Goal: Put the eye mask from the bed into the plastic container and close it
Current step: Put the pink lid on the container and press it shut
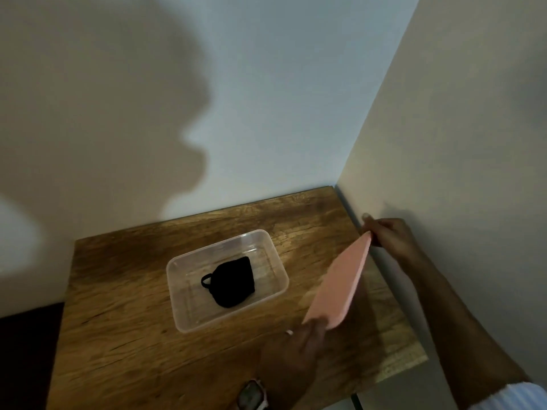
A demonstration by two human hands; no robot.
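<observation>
A clear plastic container [278, 263] stands open in the middle of the wooden table [124, 306]. The black eye mask [233, 281] lies folded inside it. To the container's right a pink lid [340, 281] is held tilted on edge above the table. My left hand [296, 350], with a ring and a wristwatch, grips the lid's near end. My right hand [390, 235] pinches its far end, close to the right wall.
The table sits in a corner, with a wall [266, 113] behind it and another wall [473, 143] along its right edge. A dark surface [26, 350] lies beyond the table's left edge. A large shadow falls on the back wall.
</observation>
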